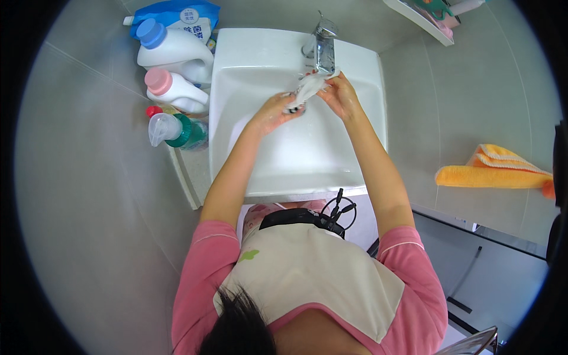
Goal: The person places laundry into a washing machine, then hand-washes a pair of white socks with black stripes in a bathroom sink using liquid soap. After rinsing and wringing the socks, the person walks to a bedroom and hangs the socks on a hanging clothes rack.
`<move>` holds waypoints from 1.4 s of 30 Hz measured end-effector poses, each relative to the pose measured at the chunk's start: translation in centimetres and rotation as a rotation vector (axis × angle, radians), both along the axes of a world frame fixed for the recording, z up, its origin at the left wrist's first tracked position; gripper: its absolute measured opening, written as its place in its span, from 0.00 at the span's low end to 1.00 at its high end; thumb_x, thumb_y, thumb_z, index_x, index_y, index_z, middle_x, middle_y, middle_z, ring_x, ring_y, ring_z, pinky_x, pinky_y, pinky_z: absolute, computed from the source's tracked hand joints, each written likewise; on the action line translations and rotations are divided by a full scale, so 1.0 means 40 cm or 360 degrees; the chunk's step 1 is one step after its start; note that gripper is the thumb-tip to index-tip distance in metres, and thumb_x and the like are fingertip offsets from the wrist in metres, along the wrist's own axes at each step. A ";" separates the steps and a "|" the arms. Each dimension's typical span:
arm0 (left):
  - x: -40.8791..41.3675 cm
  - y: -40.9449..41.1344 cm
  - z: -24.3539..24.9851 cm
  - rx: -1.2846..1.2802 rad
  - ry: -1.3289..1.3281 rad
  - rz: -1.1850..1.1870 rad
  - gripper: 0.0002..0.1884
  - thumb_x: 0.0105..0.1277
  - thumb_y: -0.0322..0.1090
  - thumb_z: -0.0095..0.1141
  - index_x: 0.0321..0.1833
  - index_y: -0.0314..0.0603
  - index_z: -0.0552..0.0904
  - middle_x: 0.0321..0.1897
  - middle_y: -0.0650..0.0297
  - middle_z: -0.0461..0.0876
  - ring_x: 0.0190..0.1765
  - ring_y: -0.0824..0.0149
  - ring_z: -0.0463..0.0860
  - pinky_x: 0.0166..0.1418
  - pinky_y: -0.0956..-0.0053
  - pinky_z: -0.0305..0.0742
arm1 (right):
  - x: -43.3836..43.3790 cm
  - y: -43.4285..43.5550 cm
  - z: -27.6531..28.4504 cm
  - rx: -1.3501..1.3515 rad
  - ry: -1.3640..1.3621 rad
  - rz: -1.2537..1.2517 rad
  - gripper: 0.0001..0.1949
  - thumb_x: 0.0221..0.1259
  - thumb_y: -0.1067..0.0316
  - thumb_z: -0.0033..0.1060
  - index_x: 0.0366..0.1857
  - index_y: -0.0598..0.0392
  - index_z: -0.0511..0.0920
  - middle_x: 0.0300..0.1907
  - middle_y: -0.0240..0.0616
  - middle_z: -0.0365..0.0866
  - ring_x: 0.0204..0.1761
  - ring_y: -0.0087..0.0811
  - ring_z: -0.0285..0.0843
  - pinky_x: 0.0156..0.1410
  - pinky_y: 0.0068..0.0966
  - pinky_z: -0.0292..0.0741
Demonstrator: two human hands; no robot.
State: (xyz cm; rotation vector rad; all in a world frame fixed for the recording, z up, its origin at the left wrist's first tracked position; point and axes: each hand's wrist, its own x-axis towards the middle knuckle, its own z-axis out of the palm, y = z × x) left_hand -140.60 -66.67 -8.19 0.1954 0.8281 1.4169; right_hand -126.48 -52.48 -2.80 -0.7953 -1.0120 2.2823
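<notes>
A small white cloth item (309, 88) with a few dark marks at its lower end is stretched between my two hands over the white ceramic washbasin (293, 155). Its lower left end is gripped in my left hand (275, 112). My right hand (339, 96) holds the upper right end, just below the spout of the chrome faucet (325, 55). The cloth looks wet and bunched. Some of my fingertips are hidden behind it. Whether water is running cannot be told.
Left of the basin stand a blue refill pouch (175, 13), white bottles with a blue cap (177, 51) and a pink cap (177, 91), and a green spray bottle (188, 132). An orange towel (492, 176) hangs at right, below a white wall shelf (421, 20).
</notes>
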 end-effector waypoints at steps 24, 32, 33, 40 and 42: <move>0.166 0.073 -0.006 -0.0494 0.0153 0.0925 0.18 0.71 0.47 0.46 0.37 0.36 0.78 0.30 0.62 0.76 0.32 0.68 0.76 0.35 0.72 0.72 | -0.058 -0.133 0.010 0.2371 -0.0710 0.0670 0.13 0.70 0.65 0.39 0.38 0.61 0.77 0.29 0.56 0.80 0.30 0.53 0.79 0.35 0.41 0.75; 0.153 0.082 0.076 -0.0336 -0.0016 0.0680 0.17 0.70 0.50 0.47 0.37 0.42 0.77 0.28 0.68 0.73 0.31 0.70 0.73 0.36 0.73 0.71 | -0.042 -0.051 -0.135 0.2453 -0.0663 0.0232 0.09 0.63 0.67 0.46 0.34 0.60 0.77 0.31 0.53 0.80 0.31 0.51 0.80 0.34 0.44 0.77; 0.152 0.090 0.085 -0.0320 0.0171 0.0438 0.17 0.71 0.49 0.46 0.35 0.42 0.76 0.29 0.68 0.74 0.33 0.70 0.74 0.38 0.73 0.71 | -0.038 -0.010 -0.138 0.2825 -0.1391 0.0554 0.10 0.65 0.67 0.44 0.35 0.60 0.77 0.32 0.56 0.80 0.32 0.54 0.80 0.36 0.46 0.76; 0.090 0.166 0.072 -0.0113 0.1394 0.0395 0.13 0.69 0.40 0.51 0.46 0.37 0.80 0.36 0.62 0.82 0.40 0.70 0.78 0.46 0.76 0.71 | 0.161 0.105 -0.092 0.1078 -0.1103 0.0188 0.16 0.73 0.56 0.43 0.40 0.59 0.76 0.29 0.42 0.78 0.25 0.32 0.77 0.30 0.29 0.76; 0.069 0.198 0.064 -0.0008 0.1573 0.0494 0.11 0.66 0.35 0.55 0.46 0.37 0.80 0.35 0.61 0.83 0.40 0.70 0.78 0.46 0.74 0.72 | 0.239 0.079 -0.086 0.0682 -0.0855 0.0057 0.16 0.74 0.54 0.44 0.45 0.57 0.76 0.32 0.39 0.77 0.28 0.27 0.74 0.33 0.26 0.75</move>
